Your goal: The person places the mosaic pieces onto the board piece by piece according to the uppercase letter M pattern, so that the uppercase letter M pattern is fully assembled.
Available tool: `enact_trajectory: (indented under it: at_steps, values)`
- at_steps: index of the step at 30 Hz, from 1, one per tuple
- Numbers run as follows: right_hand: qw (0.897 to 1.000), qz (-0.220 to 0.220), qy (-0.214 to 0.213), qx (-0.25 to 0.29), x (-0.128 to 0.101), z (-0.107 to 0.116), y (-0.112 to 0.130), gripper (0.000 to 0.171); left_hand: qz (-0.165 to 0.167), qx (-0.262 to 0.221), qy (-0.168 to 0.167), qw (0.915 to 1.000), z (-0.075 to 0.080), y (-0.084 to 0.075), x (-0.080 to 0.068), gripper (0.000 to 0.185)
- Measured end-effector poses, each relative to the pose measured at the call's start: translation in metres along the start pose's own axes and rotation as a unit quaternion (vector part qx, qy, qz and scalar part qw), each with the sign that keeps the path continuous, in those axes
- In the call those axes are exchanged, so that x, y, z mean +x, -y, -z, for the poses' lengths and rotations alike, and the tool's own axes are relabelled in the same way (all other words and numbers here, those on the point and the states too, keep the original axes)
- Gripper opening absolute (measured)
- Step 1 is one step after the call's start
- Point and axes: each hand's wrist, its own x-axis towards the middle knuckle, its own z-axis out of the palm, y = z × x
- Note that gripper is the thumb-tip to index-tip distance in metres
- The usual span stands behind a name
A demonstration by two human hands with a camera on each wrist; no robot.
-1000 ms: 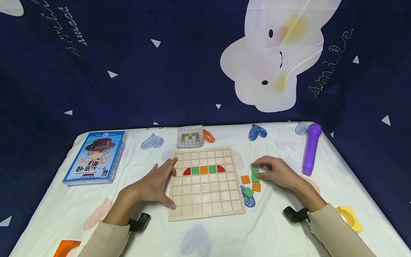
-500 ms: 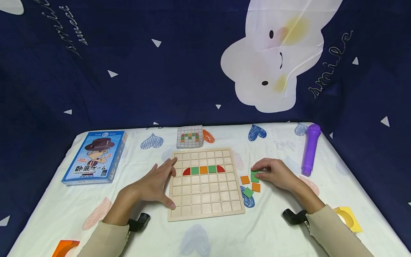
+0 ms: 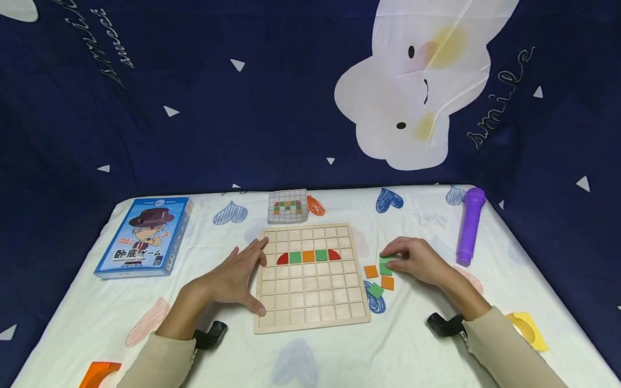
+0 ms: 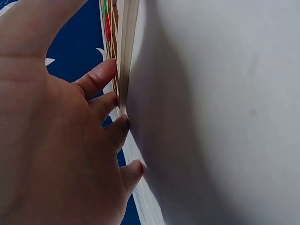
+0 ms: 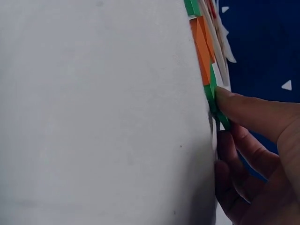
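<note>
A square wooden grid board (image 3: 311,298) lies mid-table. One row carries red quarter-round pieces (image 3: 283,259) at its ends, with two green squares and an orange square (image 3: 308,256) between them. My left hand (image 3: 228,283) rests along the board's left edge, fingers spread and thumb on the near-left corner; the left wrist view shows its fingertips at the wooden rim. Right of the board, my right hand (image 3: 418,261) pinches a green tile (image 3: 385,260) between thumb and forefinger, overlapping another green tile (image 3: 386,270). Two orange tiles (image 3: 387,283) and a green one (image 3: 375,291) lie close by.
Behind the board lies a small pattern card (image 3: 287,207). A blue game box (image 3: 145,237) is at the left, a purple microphone-shaped stick (image 3: 470,226) at the right. A yellow block (image 3: 536,337) and an orange piece (image 3: 97,372) sit near the front corners.
The far green tile under my right fingers has shifted slightly toward me, over the green tile beside it. My left hand and the board have stayed put.
</note>
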Motion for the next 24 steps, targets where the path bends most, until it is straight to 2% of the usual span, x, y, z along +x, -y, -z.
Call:
enact_trajectory:
  at_steps: [4,11,19,24]
  values:
    - [1.0,0.006,0.0,-0.006,0.0009,0.001,0.0005,0.021,-0.001,-0.002,0.0,1.0,-0.0002,0.0007,0.0002,0.104]
    - [1.0,0.015,0.006,-0.002,0.0029,0.0051,0.0028,0.018,-0.004,0.004,0.001,1.0,-0.0005,0.0006,0.0005,0.095]
    - [1.0,-0.002,0.01,0.017,0.0045,0.0073,0.0038,0.018,0.001,0.0,0.001,1.0,0.0012,-0.002,0.0004,0.104]
    - [0.999,-0.005,0.009,0.034,0.0053,0.0047,0.0084,0.018,0.002,-0.002,0.001,1.0,0.0012,-0.003,0.0001,0.098]
